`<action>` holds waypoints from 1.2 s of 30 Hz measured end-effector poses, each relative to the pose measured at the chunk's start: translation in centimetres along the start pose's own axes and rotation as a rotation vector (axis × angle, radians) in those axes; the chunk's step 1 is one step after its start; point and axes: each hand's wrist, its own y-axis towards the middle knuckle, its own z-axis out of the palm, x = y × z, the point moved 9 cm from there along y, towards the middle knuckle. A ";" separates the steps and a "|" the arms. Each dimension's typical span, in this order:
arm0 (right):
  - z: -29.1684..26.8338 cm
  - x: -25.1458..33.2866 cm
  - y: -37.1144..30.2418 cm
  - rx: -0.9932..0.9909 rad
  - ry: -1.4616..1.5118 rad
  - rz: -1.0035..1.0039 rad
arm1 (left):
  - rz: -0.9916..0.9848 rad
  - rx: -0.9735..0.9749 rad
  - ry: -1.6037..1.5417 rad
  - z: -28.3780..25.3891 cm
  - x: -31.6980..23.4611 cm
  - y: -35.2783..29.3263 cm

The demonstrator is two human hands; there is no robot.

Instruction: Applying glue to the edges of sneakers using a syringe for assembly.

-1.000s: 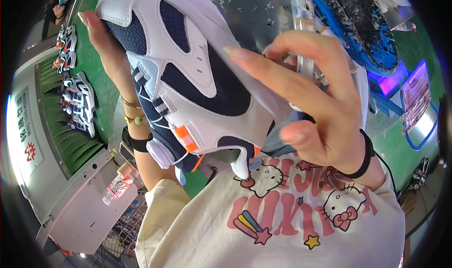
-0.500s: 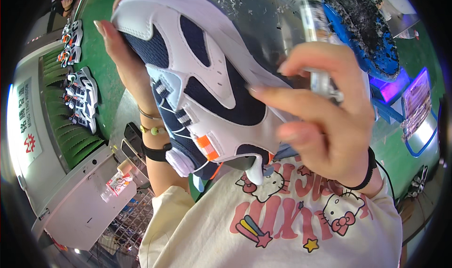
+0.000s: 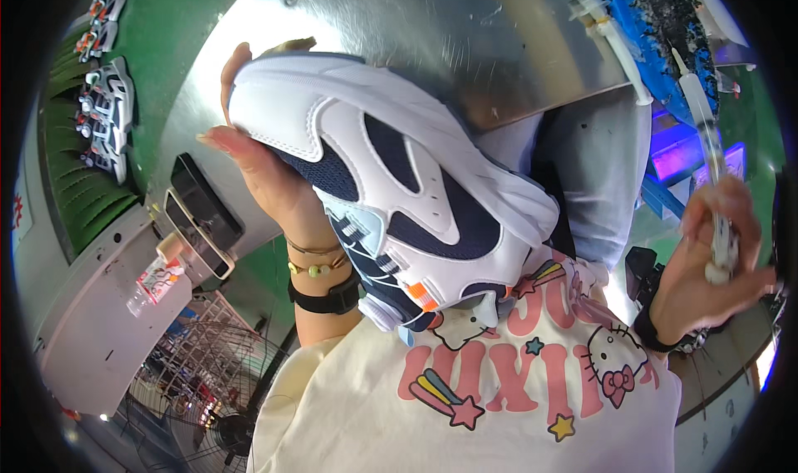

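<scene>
A white and navy child's sneaker [image 3: 461,278] with an orange tab and a white dial lies on its side in the air, toe toward the upper left. My left hand [image 3: 270,174] is closed around its toe from below, thumb on the upper and fingers behind the sole. Out to the right, apart from the sneaker, my right hand [image 3: 694,265] is closed on a slim syringe-like tube [image 3: 702,120]. Its thin tip points up beside a blue tray; motion blur softens the fingers.
The blue tray [image 3: 619,7] has a black crusted lining. A metal tabletop [image 3: 399,24] spans the upper middle. Several sneakers [image 3: 108,120] stand along the green belt at left, near a phone [image 3: 204,199] and a clear bottle [image 3: 150,290]. A wire fan [image 3: 233,431] is low left.
My right hand has left the sneaker's side and swung out to the right with the tube. The sneaker stays in my left hand, and the whole view has shifted.
</scene>
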 end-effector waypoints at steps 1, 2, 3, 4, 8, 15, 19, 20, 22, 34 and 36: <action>1.0 1.2 -0.4 0.123 0.089 -0.112 | -0.016 -0.015 -0.003 -0.4 0.4 -0.5; 1.5 2.0 -0.7 0.138 0.278 -0.169 | -0.032 -0.027 -0.006 -0.7 0.8 -1.0; 2.2 2.0 -0.9 0.147 0.271 -0.157 | -0.048 -0.038 -0.009 -0.9 1.3 -1.5; 2.9 2.2 -1.2 0.163 0.304 -0.177 | -0.064 -0.046 -0.015 -1.1 1.8 -1.8; 5.5 2.6 -2.7 0.202 0.450 -0.264 | -0.110 -0.059 -0.032 -1.4 3.4 -2.7; 6.9 3.0 -3.9 0.234 0.688 -0.417 | -0.154 -0.060 -0.046 -1.3 4.6 -3.1; 7.9 3.0 -4.4 0.323 0.761 -0.517 | -0.155 -0.076 -0.044 -2.0 5.0 -3.4; 7.8 3.1 -4.5 0.295 0.752 -0.536 | -0.159 -0.077 -0.049 -2.0 5.1 -3.4; 7.9 3.2 -4.4 0.308 0.731 -0.526 | -0.163 -0.080 -0.055 -2.1 5.2 -3.3; 8.3 3.0 -4.6 0.455 0.509 -0.396 | -0.176 -0.106 -0.072 -2.8 5.1 -3.0; 8.2 2.9 -4.7 0.465 0.483 -0.380 | -0.188 -0.106 -0.079 -2.7 5.4 -3.2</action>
